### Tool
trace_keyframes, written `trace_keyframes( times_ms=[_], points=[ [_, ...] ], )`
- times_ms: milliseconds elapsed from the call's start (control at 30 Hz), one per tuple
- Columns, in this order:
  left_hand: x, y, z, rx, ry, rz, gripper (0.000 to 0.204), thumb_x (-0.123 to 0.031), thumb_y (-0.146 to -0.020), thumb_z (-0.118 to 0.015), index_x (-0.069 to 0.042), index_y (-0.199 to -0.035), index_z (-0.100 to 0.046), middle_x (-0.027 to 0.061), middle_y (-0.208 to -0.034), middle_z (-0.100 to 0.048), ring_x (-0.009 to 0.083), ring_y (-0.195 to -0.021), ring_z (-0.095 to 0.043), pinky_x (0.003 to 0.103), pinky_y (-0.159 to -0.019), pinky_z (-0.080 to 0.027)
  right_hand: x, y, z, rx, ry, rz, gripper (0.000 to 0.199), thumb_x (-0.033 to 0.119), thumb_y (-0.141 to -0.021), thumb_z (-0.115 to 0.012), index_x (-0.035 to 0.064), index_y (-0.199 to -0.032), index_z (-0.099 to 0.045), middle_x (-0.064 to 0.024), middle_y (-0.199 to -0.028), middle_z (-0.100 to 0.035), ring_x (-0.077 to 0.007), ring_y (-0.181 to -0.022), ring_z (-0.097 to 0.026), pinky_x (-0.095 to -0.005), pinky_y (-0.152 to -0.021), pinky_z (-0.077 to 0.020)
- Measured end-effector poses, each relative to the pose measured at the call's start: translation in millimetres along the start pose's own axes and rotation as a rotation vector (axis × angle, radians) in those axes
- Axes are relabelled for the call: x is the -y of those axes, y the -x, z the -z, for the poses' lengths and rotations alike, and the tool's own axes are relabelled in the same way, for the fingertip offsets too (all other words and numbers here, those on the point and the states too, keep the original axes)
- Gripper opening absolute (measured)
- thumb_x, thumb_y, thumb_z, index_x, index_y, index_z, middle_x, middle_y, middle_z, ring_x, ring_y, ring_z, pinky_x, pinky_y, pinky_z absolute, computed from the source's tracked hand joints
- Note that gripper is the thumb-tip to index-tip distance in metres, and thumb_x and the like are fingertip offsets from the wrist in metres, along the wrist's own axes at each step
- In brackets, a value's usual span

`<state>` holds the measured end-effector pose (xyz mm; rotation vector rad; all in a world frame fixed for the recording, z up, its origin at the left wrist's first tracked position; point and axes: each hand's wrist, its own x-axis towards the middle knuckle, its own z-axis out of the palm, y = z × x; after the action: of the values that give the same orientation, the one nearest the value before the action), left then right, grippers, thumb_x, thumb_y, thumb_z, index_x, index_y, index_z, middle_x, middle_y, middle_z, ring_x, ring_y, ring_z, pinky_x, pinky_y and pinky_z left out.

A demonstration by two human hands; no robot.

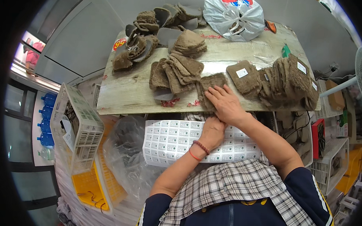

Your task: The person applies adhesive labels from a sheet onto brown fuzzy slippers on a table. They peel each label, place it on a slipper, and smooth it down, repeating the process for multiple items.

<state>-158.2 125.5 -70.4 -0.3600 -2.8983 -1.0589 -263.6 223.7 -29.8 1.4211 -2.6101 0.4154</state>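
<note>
Resting palm-down on a brown fibrous pad (211,79), the right hand (228,104) is covering much of its lower part; fingers are lying flat, slightly spread, aiming up-left. Pad is sitting near the front edge of the worktable (127,96), between the unlabeled pile and the labeled pads. Left hand (213,132) is tucking in just below the right one, over the label sheet (170,142); its fingertips are hiding, so can't tell whether they're pinching anything. Red beaded bracelet (201,147) is circling the left wrist. Label sheet is lying between table and plaid apron (230,180), showing rows of printed white stickers.

Just right of the hand: single pad with white label (246,82) is facing up; beyond it, a row of pads (275,82) is leaning together. To the left, a loose pile of pads (181,71) is fanning out, another stack (190,42) is sitting behind. Gray curved pieces (167,35) are mixing in farther back. Tied white plastic bag (233,21) is occupying the far edge; green-handled tool (286,50) is lying at right.
</note>
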Motion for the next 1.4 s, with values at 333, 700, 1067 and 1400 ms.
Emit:
trace_keyframes(
  times_ms=[333,700,1067,1400],
  points=[
    [-14,12,17,-0.203,0.073,0.056,0.006,-0.009,-0.085,-0.060,-0.004,-0.083,-0.061,0.0139,-0.080,-0.062,0.0342,-0.080,-0.060,0.045,-0.071,-0.048,3,33,40,-0.168,-0.438,-0.396,0.022,0.008,-0.087,-0.061,0.0065,-0.109,-0.064,-0.0135,-0.102,-0.064,-0.0355,-0.099,-0.059,-0.0437,-0.086,-0.0488],
    [-17,15,82,-0.049,0.254,0.293,0.013,-0.011,-0.088,-0.063,0.001,-0.089,-0.067,0.0129,-0.078,-0.067,0.0228,-0.071,-0.063,0.033,-0.067,-0.048,8,98,51,-0.208,-0.556,-0.324,0.023,0.005,-0.077,-0.075,0.0097,-0.099,-0.073,-0.0055,-0.089,-0.066,-0.0248,-0.087,-0.060,-0.0348,-0.078,-0.0469],
    [-3,11,59,-0.046,0.313,0.359,0.013,-0.010,-0.088,-0.064,0.003,-0.089,-0.066,0.0086,-0.075,-0.063,0.0142,-0.069,-0.058,0.028,-0.065,-0.047,5,101,26,-0.406,-0.349,-0.185,0.015,0.004,-0.072,-0.075,0.0067,-0.086,-0.070,-0.0055,-0.096,-0.070,-0.0258,-0.087,-0.065,-0.0366,-0.079,-0.0520],
    [-10,-9,68,-0.183,0.061,0.199,0.007,-0.006,-0.085,-0.065,0.000,-0.083,-0.064,0.0106,-0.089,-0.062,0.0254,-0.084,-0.058,0.036,-0.073,-0.046,2,89,36,-0.460,-0.804,-0.329,0.012,-0.006,-0.084,-0.065,0.0036,-0.091,-0.061,-0.0124,-0.103,-0.061,-0.0262,-0.098,-0.059,-0.0330,-0.084,-0.0487]
  ],
)
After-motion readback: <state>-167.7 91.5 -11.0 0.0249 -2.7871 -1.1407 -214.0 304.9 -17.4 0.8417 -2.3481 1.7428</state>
